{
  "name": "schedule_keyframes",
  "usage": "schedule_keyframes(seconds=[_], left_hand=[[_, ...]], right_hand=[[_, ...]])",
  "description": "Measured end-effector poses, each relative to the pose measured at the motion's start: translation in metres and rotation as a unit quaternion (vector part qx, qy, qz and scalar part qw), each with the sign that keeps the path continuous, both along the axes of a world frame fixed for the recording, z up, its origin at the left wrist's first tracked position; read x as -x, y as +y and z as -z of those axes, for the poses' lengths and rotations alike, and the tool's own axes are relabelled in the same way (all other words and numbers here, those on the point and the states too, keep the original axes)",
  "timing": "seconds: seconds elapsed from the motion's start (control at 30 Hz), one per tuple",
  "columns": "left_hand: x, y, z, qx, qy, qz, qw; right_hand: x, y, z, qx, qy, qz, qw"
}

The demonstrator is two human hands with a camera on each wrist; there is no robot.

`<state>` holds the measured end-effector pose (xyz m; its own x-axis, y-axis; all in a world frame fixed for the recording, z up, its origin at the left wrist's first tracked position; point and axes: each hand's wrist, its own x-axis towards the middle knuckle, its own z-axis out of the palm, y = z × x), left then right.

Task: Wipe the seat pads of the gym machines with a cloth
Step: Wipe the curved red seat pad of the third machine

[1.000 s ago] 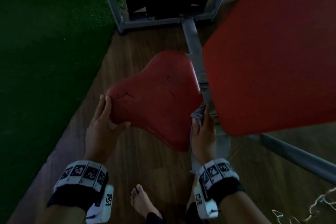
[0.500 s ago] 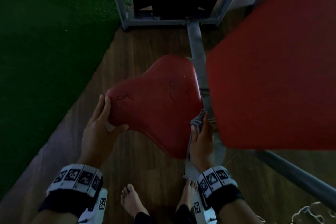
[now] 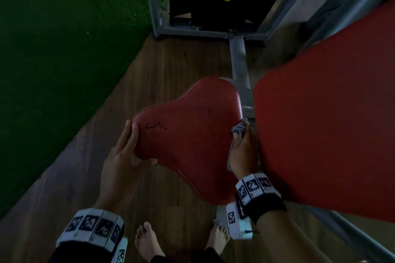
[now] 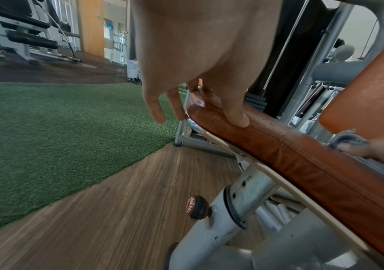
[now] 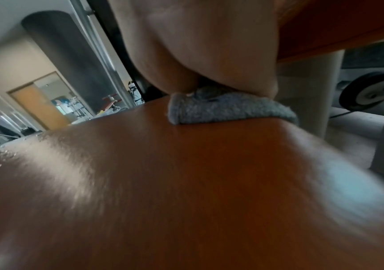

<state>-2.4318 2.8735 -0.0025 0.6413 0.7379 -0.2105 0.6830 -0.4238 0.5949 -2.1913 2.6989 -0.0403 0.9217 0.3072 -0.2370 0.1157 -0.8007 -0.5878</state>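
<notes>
Nearest in the head view, the left hand (image 3: 123, 153) braces the near-left lobe of the red, three-lobed vinyl seat pad (image 3: 188, 136), fingers laid nearly straight along its side and thumb tucked against the lower edge — it steadies the pad and grips nothing. Across the pad, the right hand (image 3: 242, 151) pinches a bunched grey terry cloth (image 3: 239, 129) and presses it against the pad's right edge, in the narrow gap beside the large red back pad (image 3: 324, 126).

The relation that matters for the next stroke: the unwiped top of the seat lies to the left of the cloth hand, toward the bracing hand, and the pad's long axis runs from the near lobes away to the narrow far end by the grey steel frame post (image 3: 240, 64). The right hand is the nearer one to that far end, so a sweep leftward or forward looks the likely call.

The right wrist view shows what the head view cannot — fingers curled on the cloth (image 5: 230, 109), which rides the curved crest of the pad's edge. The left wrist view shows the pad's underside, its support post and a red-capped adjustment knob (image 4: 196, 207).

Farthest off lie the wood-grain floor (image 3: 171, 66) and green turf (image 3: 64, 49).
</notes>
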Motion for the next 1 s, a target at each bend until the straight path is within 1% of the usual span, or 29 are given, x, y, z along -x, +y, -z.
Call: schedule_keyframes(seconds=[0.13, 0.3, 0.37, 0.43, 0.5, 0.57, 0.63, 0.7, 0.77, 0.83, 0.9, 1.0], left_hand=[[0.0, -0.001, 0.001, -0.009, -0.005, 0.006, 1.0], [0.0, 0.0, 0.001, -0.017, -0.018, 0.005, 1.0], [0.0, -0.001, 0.001, -0.014, -0.022, 0.007, 1.0], [0.0, -0.001, 0.002, -0.014, -0.021, 0.013, 1.0], [0.0, 0.0, 0.002, -0.009, -0.006, 0.012, 1.0], [0.0, 0.0, 0.002, -0.005, 0.008, 0.009, 1.0], [0.0, -0.002, 0.003, -0.012, -0.001, 0.012, 1.0], [0.0, -0.003, 0.002, -0.015, -0.004, 0.012, 1.0], [0.0, -0.005, 0.001, -0.015, -0.004, 0.008, 1.0], [-0.001, -0.004, 0.0, -0.012, -0.003, 0.004, 1.0], [-0.001, -0.004, -0.002, -0.014, -0.002, 0.004, 1.0], [-0.001, -0.005, -0.002, -0.015, -0.005, 0.004, 1.0]], right_hand=[[-0.018, 0.014, -0.005, -0.005, 0.017, 0.005, 1.0], [-0.004, 0.002, -0.015, 0.001, 0.033, -0.016, 0.999], [-0.006, 0.003, -0.017, 0.013, 0.047, -0.013, 0.999], [-0.019, 0.016, -0.018, 0.034, 0.055, -0.007, 0.998], [-0.038, 0.039, -0.017, 0.058, 0.045, -0.009, 0.997], [-0.061, 0.064, -0.016, 0.071, 0.041, -0.027, 0.996], [-0.081, 0.085, -0.013, 0.075, 0.056, -0.054, 0.994], [-0.092, 0.097, -0.011, 0.117, 0.041, -0.059, 0.99], [-0.087, 0.093, -0.012, 0.149, 0.007, -0.067, 0.987], [-0.076, 0.081, -0.015, 0.155, -0.017, -0.097, 0.983], [-0.07, 0.076, -0.017, 0.152, -0.02, -0.113, 0.982], [-0.087, 0.095, -0.011, 0.145, -0.011, -0.096, 0.985]])
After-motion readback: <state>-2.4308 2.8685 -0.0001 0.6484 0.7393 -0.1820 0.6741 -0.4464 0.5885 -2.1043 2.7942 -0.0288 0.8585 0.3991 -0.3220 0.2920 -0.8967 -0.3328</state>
